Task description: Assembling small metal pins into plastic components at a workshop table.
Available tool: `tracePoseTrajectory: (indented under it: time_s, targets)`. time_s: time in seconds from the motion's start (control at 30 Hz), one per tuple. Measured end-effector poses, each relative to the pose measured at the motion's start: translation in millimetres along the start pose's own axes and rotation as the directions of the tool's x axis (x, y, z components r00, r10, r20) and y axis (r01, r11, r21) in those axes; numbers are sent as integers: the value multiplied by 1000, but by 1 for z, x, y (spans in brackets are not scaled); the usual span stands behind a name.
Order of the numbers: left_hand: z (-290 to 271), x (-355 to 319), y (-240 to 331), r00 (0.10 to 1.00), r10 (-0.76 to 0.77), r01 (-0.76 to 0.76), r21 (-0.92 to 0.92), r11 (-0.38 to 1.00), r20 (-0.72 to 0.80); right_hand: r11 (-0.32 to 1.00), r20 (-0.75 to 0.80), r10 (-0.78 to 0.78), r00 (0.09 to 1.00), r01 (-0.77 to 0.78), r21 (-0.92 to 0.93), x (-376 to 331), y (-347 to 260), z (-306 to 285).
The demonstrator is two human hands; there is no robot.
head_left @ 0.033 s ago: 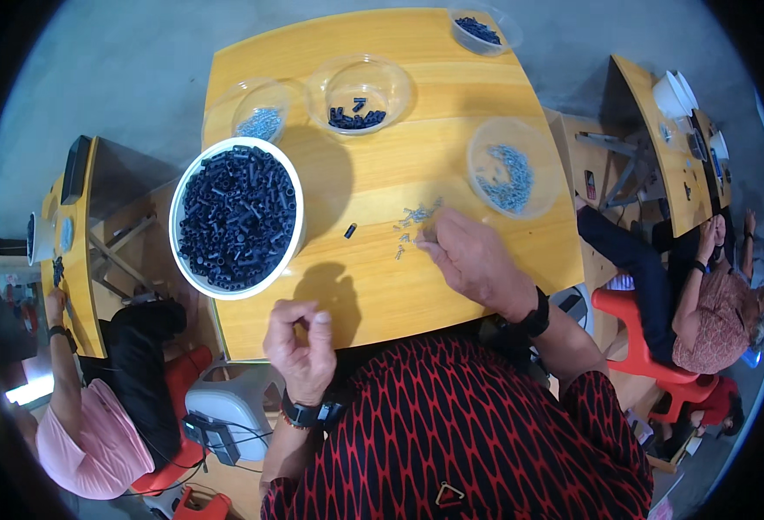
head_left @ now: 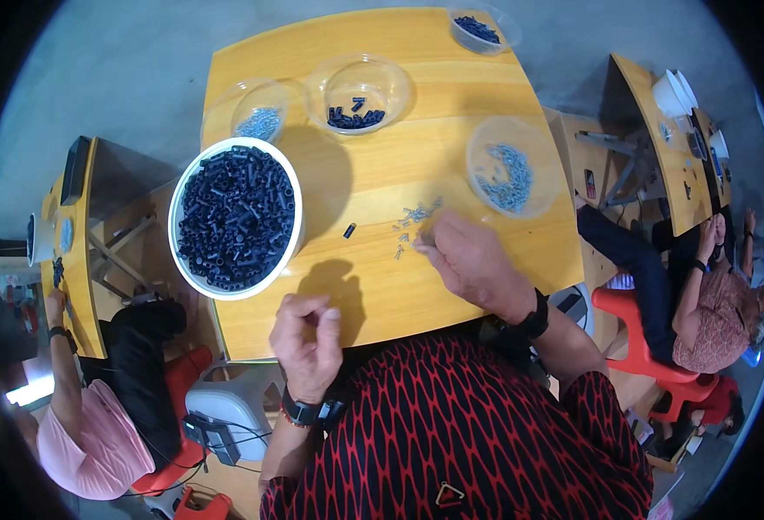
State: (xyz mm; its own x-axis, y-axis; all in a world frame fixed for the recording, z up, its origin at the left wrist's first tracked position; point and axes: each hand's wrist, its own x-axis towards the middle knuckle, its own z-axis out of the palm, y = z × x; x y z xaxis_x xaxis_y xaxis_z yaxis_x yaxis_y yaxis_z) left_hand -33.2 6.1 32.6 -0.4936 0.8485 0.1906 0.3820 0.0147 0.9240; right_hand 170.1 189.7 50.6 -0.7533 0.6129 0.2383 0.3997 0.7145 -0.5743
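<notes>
I'd keep the right hand (head_left: 473,260) low, its fingers pinching at the loose pile of small grey screws (head_left: 412,221) on the yellow surface (head_left: 451,87), taking one only, while the left hand (head_left: 308,334) stays clenched, contents hidden, beside the white bowl of black sleeves (head_left: 235,217).

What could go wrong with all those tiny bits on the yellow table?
The loose small silver screws by the right hand lie unguarded on the yellow wooden table, so a brush might scatter them. The lone small black tube could roll away. The big white bowl of black tubes sits near the table's edge; a bump from the left hand might tip it.
</notes>
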Motion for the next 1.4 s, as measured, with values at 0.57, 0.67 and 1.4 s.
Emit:
tracePoseTrajectory:
  time_s: [0.57, 0.67, 1.4]
  targets:
    - [59, 49, 10, 957, 187, -254, 333, 908, 221, 1000, -86, -7, 996, 7, 1, -17, 2, 5]
    - [68, 52, 8, 962, 169, -243, 389, 889, 216, 999, -136, -28, 990, 23, -39, -15, 0, 12]
    - [74, 54, -1, 964, 187, -248, 377, 893, 192, 992, -188, 52, 981, -29, 124, -27, 11, 6]
